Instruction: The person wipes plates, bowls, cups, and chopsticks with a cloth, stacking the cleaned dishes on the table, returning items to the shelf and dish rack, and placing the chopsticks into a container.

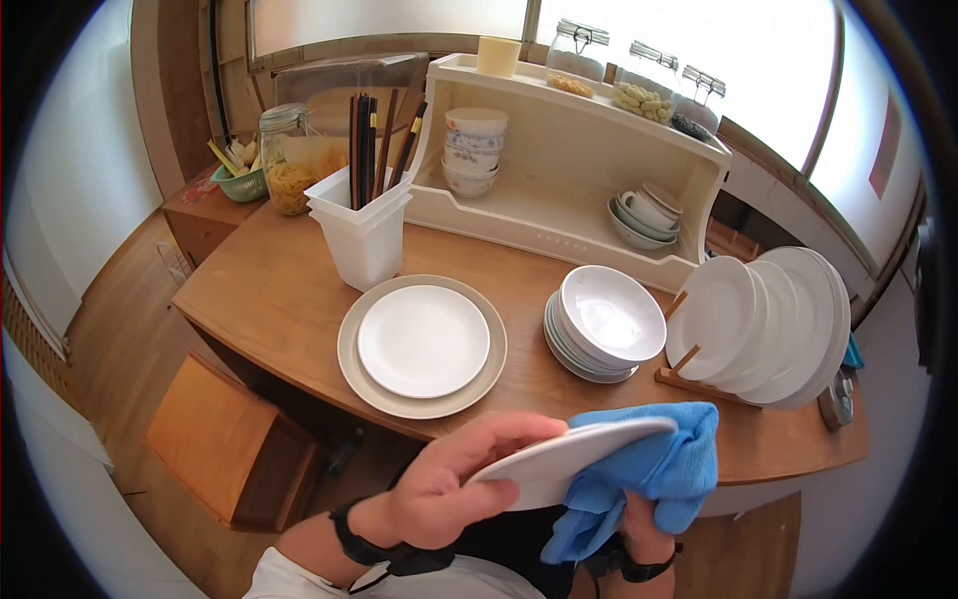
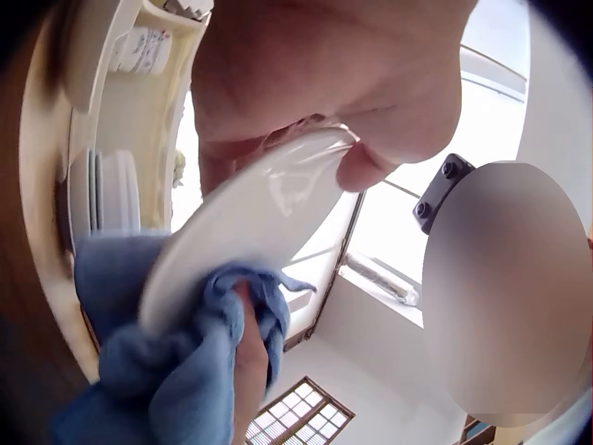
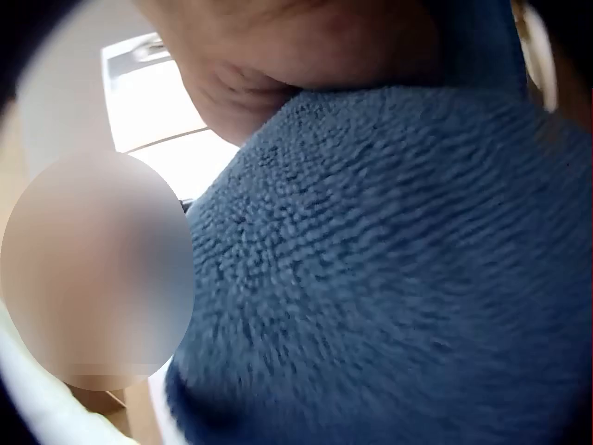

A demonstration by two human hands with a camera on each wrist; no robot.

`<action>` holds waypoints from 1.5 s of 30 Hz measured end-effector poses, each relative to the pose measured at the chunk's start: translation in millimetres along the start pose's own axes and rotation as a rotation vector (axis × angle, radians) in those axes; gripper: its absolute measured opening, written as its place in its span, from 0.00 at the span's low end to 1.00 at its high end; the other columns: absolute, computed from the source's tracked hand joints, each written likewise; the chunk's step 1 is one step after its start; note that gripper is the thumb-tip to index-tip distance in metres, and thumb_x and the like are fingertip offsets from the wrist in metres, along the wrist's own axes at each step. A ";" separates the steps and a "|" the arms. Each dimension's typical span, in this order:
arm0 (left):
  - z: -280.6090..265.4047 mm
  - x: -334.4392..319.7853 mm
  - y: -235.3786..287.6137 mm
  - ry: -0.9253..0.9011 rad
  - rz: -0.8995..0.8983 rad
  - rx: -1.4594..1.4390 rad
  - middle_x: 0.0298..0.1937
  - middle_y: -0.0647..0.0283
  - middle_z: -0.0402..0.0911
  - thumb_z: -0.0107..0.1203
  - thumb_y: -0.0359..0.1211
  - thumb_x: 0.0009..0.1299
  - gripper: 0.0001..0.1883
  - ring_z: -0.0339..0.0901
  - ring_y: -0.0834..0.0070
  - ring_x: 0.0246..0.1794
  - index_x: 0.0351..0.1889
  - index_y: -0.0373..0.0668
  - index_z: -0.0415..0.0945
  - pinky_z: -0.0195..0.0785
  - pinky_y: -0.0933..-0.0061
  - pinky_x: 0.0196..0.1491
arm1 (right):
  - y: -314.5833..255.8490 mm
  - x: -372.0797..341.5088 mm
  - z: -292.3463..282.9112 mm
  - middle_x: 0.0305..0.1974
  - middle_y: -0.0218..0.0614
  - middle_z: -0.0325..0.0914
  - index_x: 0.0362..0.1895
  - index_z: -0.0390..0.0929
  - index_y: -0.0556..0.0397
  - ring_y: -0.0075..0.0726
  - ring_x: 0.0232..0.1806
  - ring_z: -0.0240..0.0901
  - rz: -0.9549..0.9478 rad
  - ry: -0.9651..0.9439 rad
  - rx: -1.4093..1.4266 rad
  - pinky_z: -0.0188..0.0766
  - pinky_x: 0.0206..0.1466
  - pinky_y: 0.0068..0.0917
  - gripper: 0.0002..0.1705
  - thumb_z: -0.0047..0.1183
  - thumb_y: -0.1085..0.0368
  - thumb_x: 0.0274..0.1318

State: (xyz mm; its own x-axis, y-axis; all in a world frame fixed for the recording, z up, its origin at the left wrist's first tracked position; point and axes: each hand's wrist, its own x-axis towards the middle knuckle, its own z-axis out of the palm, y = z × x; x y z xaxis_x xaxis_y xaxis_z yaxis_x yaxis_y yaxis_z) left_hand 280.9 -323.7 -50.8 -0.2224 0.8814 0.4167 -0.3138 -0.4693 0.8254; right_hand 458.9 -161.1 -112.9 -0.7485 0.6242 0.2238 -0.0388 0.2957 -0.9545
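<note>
Head view: left grip point(image 1: 444, 481) pinches a white plate point(image 1: 554, 467), right grip point(image 1: 641, 519) holds a blue cloth point(image 1: 664, 454) against it; marks point(image 1: 562, 242) on the shelf point(image 1: 549, 180) are unreadable.

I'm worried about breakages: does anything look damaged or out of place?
Nothing stands out: no spill or break shows, and the bowls sit stacked. The left hand holds a plate tilted against the blue cloth, apparently just ordinary wiping.
</note>
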 end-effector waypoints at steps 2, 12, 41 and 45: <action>2.8 4.8 7.2 0.123 -0.080 0.057 0.61 0.50 0.71 0.45 0.23 0.66 0.23 0.70 0.67 0.60 0.61 0.30 0.65 0.60 0.66 0.64 | 20.3 -34.6 -11.8 0.56 0.42 0.71 0.60 0.68 0.53 0.43 0.57 0.69 0.001 0.010 0.005 0.64 0.63 0.40 0.27 0.56 0.56 0.60; 33.2 -17.6 -43.0 0.324 0.431 -0.304 0.58 0.47 0.71 0.53 0.31 0.62 0.26 0.69 0.56 0.60 0.60 0.38 0.66 0.61 0.52 0.63 | 26.0 -60.7 70.8 0.59 0.43 0.70 0.61 0.68 0.52 0.45 0.60 0.66 -0.035 0.080 0.020 0.60 0.66 0.41 0.26 0.54 0.57 0.60; 18.2 -12.3 -30.7 0.555 0.286 -0.418 0.56 0.46 0.74 0.50 0.26 0.61 0.24 0.73 0.55 0.57 0.57 0.32 0.68 0.62 0.52 0.63 | 19.7 -28.9 52.6 0.57 0.49 0.70 0.58 0.70 0.55 0.50 0.61 0.65 -0.385 0.204 -0.315 0.58 0.66 0.41 0.32 0.66 0.67 0.47; 22.6 -9.0 -31.5 0.616 0.250 -0.494 0.55 0.47 0.75 0.50 0.27 0.61 0.25 0.73 0.56 0.57 0.59 0.32 0.67 0.61 0.52 0.63 | 23.4 -26.8 59.3 0.56 0.49 0.70 0.58 0.70 0.54 0.50 0.59 0.66 -0.293 0.070 -0.251 0.59 0.65 0.40 0.32 0.65 0.64 0.47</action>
State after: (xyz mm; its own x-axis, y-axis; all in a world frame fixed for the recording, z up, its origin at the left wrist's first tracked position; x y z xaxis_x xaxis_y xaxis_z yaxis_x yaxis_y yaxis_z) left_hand 313.7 -315.7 -72.0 -0.7601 0.6287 0.1640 -0.5255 -0.7433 0.4140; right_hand 438.8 -213.9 -153.0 -0.6822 0.5325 0.5010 -0.0746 0.6310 -0.7722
